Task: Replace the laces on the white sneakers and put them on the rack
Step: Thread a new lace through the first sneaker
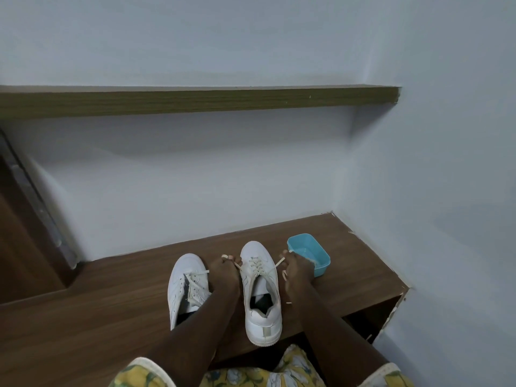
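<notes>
Two white sneakers stand on a brown wooden bench [97, 308], toes toward the wall. The right sneaker [261, 297] sits between my hands with a cream lace [257, 265] crossed through its lower eyelets. My left hand [224, 270] pinches one end of that lace to the shoe's left. My right hand [296, 268] pinches the other end to its right, and the end hangs down past the wrist. The left sneaker [185, 286] lies beside my left forearm, its lace loose and partly threaded.
A light blue plastic tub [321, 254] stands just behind my right hand near the bench's right end. A long wooden shelf [195, 103] runs along the pale wall above. The bench drops off at its right edge [402, 294].
</notes>
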Available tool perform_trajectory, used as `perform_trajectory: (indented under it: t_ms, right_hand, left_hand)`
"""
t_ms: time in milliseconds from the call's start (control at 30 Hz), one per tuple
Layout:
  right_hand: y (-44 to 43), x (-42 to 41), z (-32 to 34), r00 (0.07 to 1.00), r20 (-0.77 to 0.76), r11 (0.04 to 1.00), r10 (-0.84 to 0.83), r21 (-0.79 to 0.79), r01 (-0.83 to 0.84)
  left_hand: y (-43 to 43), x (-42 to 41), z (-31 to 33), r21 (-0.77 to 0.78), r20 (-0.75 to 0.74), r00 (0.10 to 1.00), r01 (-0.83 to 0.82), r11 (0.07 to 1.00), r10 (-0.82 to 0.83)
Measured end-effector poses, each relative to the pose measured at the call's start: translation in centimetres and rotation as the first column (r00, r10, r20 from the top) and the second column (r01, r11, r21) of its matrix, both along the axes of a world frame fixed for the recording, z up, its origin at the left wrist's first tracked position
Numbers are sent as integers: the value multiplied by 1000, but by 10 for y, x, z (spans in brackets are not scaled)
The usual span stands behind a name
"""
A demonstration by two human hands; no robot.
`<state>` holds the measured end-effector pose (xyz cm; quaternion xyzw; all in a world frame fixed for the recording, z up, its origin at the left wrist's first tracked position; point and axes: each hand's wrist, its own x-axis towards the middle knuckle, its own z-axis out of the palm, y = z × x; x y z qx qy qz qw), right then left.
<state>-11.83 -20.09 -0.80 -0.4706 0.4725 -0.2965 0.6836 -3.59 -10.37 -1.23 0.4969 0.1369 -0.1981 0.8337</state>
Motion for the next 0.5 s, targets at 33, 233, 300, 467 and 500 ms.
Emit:
perform_trajectory:
  t_ms: [33,233,300,467,500]
  right_hand:
    - [0,1,10,999,-34,999,-19,-39,18]
    - [-1,14,54,999,-31,964,-9,-267,1]
    - [-3,15,75,1000,-11,948,15,-318,-17]
    - [-4,18,137,998,52,899,27,-437,-2]
    - [-4,20,151,997,75,892,24,-452,13]
  left_hand:
    - [2,0,14,33,40,999,-21,999,20]
    - [-2,5,79,228,316,948,-55,972,-21]
    - [-8,8,104,261,384,922,-64,963,-43]
    - [-16,10,167,246,523,848,-53,968,-86]
    - [-18,10,180,232,533,842,-51,971,-83]
